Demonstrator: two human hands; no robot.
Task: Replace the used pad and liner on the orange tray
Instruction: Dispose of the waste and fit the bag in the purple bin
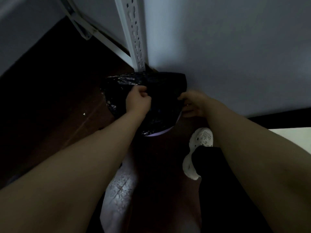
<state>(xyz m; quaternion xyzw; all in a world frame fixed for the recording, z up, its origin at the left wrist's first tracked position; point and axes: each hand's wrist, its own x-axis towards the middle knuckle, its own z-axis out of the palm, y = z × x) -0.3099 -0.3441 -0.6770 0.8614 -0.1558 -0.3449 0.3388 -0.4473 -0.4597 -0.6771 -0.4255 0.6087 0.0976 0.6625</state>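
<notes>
The left hand [138, 100] is curled shut, its grip pinching the black plastic liner [151, 91] near the bag's upper rim. The right hand [193, 103] holds the liner's opposite edge, fingers pressed together on the film with the thumb underneath, just where a pale lavender rim [161, 132] shows below the plastic. Between the two hands the liner is stretched across what looks like a round bin (too dark to be sure) standing on the dark wooden floor [67, 125], pushed up against the wall [235, 56] at the foot of a white slotted shelf post [134, 39].

The liner's span runs side to side from one hand to the other, and both hands sit about equally close to it, each on its own end. No orange tray or pad is visible here, so the tray lies somewhere out of view. A white shoe [200, 140] stands on the floor just beside the bin, under the right forearm.
</notes>
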